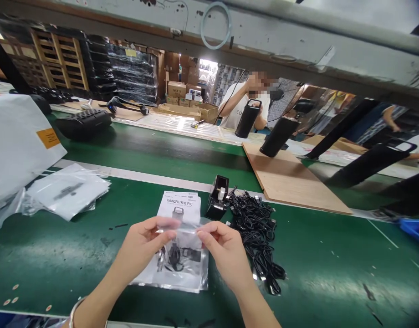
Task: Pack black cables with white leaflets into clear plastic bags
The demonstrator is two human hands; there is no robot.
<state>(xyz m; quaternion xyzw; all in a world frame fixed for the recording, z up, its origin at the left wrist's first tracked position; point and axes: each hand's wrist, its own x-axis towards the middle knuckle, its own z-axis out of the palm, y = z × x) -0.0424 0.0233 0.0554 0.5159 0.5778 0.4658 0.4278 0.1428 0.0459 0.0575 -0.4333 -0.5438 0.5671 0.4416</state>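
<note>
1. The clear bag (192,280) lies at the centre of the work, on printed sheets (178,200) on the green surface (315,259); clock directions are taken from it, twelve pointing away from the person.
2. The left hand (136,241), at about ten o'clock, is nearly closed, thumb and forefinger at the bag's far edge with a slight gap showing between their tips.
3. The right hand (226,246), at about two, pinches the same edge between thumb and forefinger, its other fingers curled.
4. The step in hand appears to be working the bag's mouth with both hands; whether it is being parted or pressed together cannot be told.
5. The next move seems to call for a matched pinch on both sides, keeping the film taut and level.
6. The edge being worked faces twelve. The bag's long axis seems to run roughly twelve to six, though the left edge is hard to trace.
7. A coiled black cable (174,257) shows at the bag, its longer way also roughly twelve to six.
8. A tape dispenser (216,200) stands towards one; heaped cables (255,223) lie between two and three.
</note>
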